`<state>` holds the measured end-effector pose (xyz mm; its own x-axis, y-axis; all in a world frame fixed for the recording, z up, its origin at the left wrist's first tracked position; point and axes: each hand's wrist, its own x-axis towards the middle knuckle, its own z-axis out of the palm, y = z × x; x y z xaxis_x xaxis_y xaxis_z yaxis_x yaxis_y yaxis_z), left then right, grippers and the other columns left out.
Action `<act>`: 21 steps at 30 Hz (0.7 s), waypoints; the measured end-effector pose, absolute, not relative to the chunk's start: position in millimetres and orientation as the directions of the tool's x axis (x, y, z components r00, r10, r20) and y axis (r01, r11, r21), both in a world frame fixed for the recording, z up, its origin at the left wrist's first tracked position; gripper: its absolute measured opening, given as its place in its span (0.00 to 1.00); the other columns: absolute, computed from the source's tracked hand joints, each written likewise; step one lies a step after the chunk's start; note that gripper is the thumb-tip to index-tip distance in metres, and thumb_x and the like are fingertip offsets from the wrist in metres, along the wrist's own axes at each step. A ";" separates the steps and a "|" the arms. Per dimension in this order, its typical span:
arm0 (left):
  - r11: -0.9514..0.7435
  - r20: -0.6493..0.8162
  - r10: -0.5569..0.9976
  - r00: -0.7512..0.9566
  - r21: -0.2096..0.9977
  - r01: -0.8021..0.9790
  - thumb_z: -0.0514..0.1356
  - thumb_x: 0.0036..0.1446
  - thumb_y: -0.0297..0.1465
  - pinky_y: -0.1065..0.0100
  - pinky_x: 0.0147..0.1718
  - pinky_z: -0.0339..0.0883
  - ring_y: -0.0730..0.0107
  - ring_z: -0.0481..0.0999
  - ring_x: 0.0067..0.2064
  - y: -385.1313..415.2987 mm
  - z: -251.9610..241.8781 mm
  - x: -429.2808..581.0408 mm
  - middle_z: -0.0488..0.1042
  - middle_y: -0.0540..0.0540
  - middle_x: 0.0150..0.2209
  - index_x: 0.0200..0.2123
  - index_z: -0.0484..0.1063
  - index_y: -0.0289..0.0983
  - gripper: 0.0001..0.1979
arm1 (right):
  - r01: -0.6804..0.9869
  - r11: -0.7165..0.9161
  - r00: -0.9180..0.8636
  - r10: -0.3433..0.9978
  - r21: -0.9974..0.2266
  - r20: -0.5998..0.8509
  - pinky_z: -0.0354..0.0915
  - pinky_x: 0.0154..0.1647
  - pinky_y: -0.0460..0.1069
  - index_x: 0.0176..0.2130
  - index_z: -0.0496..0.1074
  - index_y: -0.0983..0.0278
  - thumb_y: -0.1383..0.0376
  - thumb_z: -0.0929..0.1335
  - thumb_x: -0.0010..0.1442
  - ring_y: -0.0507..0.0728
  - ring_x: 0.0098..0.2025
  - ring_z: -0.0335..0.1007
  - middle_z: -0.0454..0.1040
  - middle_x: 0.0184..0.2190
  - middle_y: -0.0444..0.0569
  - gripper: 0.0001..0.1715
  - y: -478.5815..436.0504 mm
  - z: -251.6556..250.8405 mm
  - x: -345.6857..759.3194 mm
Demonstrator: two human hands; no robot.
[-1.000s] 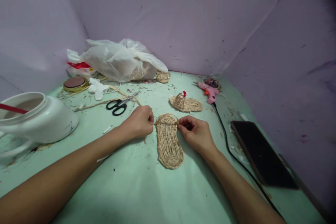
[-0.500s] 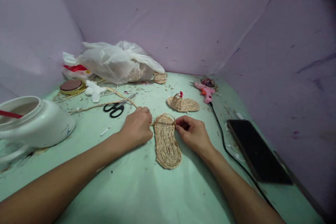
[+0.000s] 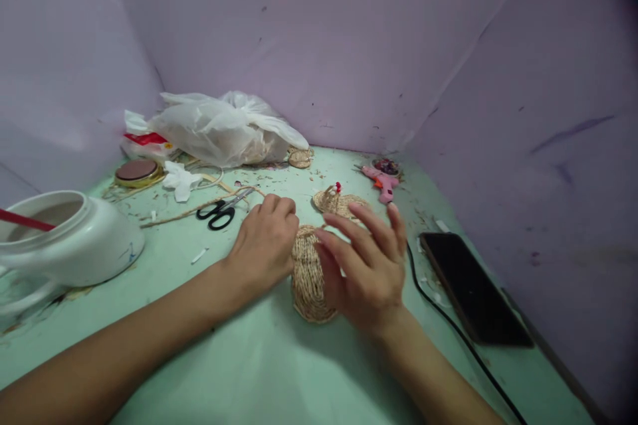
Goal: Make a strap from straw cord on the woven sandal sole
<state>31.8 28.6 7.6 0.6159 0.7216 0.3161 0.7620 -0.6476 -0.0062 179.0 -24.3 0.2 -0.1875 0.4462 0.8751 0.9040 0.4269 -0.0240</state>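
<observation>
A slipper-shaped sole of coiled, twisted straw cord [image 3: 310,285] lies upright in front of me, partly covered by both hands. My left hand [image 3: 266,239] is closed at its upper left edge, gripping a straw cord [image 3: 182,214] that trails off leftward over the table. Over the sole's upper right side is my right hand [image 3: 361,259]. Its thumb and index finger come together at the cord near the top of the sole, while the other fingers fan out. Behind it sits a smaller finished straw slipper [image 3: 326,201] with a red bead on its strap, partly hidden.
Black-handled scissors [image 3: 222,214] lie left of my left hand. A white jug [image 3: 94,246] stands at far left. Plastic bag [image 3: 224,129] lies at the back. A pink glue gun [image 3: 381,180] and its black cable, plus a phone [image 3: 473,289], are on the right.
My right hand has risen and shifted over the sole, its outer fingers spreading out. My left hand has moved slightly right, against the sole's edge. The view has tilted slightly.
</observation>
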 end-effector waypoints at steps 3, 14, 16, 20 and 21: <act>-0.674 0.354 0.686 0.636 -0.020 0.738 0.51 0.47 0.20 0.59 0.38 0.62 0.58 0.62 0.41 23.2 6.4 33.4 0.68 0.40 0.40 0.31 0.70 0.32 0.10 | 0.909 0.414 -0.236 0.597 -0.042 0.767 0.43 0.59 0.60 0.33 0.72 0.61 0.70 0.64 0.54 0.58 0.44 0.69 0.77 0.32 0.44 0.07 -20.4 -5.1 167.9; -0.762 0.444 0.599 0.666 0.064 0.644 0.51 0.47 0.21 0.58 0.39 0.60 0.57 0.62 0.44 23.3 5.2 33.0 0.68 0.39 0.41 0.29 0.69 0.33 0.08 | 0.779 0.196 0.033 0.936 -0.595 0.350 0.58 0.34 0.50 0.26 0.73 0.62 0.66 0.65 0.49 0.55 0.28 0.69 0.76 0.24 0.46 0.07 -12.3 -8.9 173.3; -0.774 0.460 0.589 0.664 0.086 0.627 0.51 0.47 0.21 0.58 0.39 0.60 0.58 0.62 0.43 21.7 4.7 33.7 0.68 0.40 0.41 0.29 0.69 0.33 0.08 | 0.706 0.166 0.067 0.952 -0.689 0.298 0.59 0.29 0.47 0.24 0.72 0.63 0.66 0.64 0.49 0.53 0.25 0.67 0.74 0.22 0.45 0.08 -11.6 -11.5 173.6; -0.782 0.464 0.592 0.659 0.131 0.610 0.52 0.48 0.20 0.59 0.40 0.60 0.59 0.63 0.43 22.1 5.5 34.4 0.68 0.40 0.41 0.29 0.69 0.33 0.08 | 0.614 0.111 0.145 0.957 -0.781 0.250 0.57 0.22 0.44 0.22 0.71 0.64 0.64 0.63 0.48 0.50 0.21 0.63 0.71 0.18 0.43 0.09 -10.9 -17.0 173.4; -0.787 0.459 0.589 0.665 0.140 0.601 0.52 0.48 0.21 0.59 0.41 0.59 0.59 0.63 0.44 24.1 8.3 33.0 0.68 0.40 0.42 0.30 0.70 0.33 0.08 | 0.598 0.088 0.172 0.957 -0.797 0.234 0.57 0.22 0.44 0.22 0.71 0.64 0.64 0.63 0.48 0.50 0.20 0.62 0.70 0.17 0.43 0.09 -10.3 -17.8 174.1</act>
